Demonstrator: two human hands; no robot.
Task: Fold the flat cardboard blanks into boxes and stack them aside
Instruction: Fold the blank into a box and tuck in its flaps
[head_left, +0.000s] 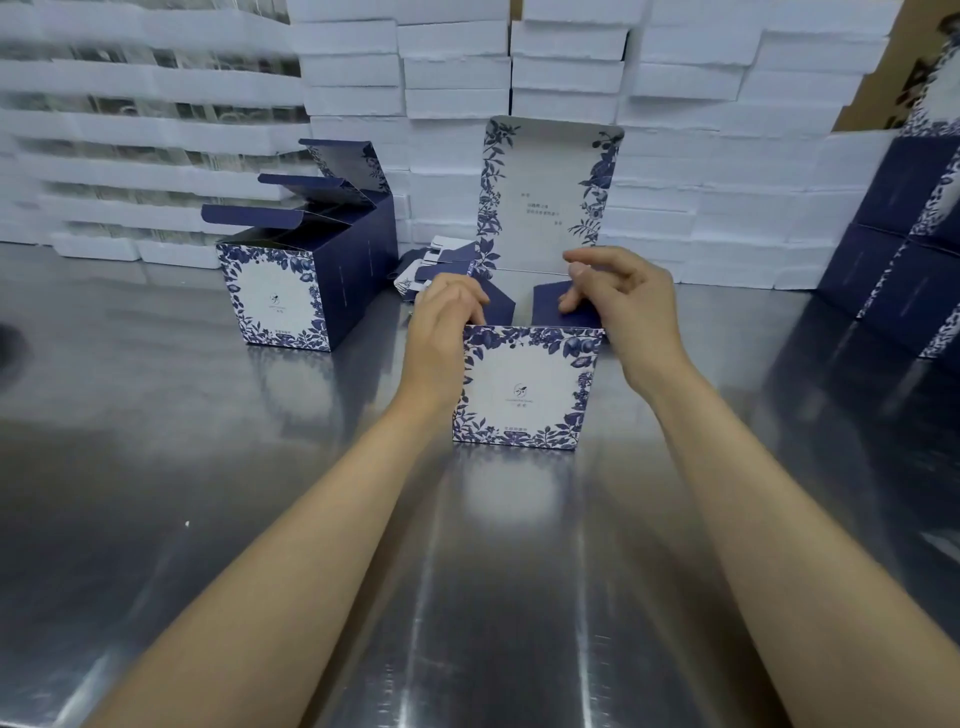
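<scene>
Holds a blue-floral box (522, 387) upright at the middle of the steel tabletop (208, 467), with its tall lid flap (545, 197) raised at the back. Grips the top left corner with the left hand (444, 317), fingers curled over the navy flap there. Touches the right side flap (545, 307) with fingertips of the right hand (623, 296), thumb lifted clear, nothing pinched. Behind-left: open boxes (280, 296) in a row. Just behind: flat blanks (431, 265).
</scene>
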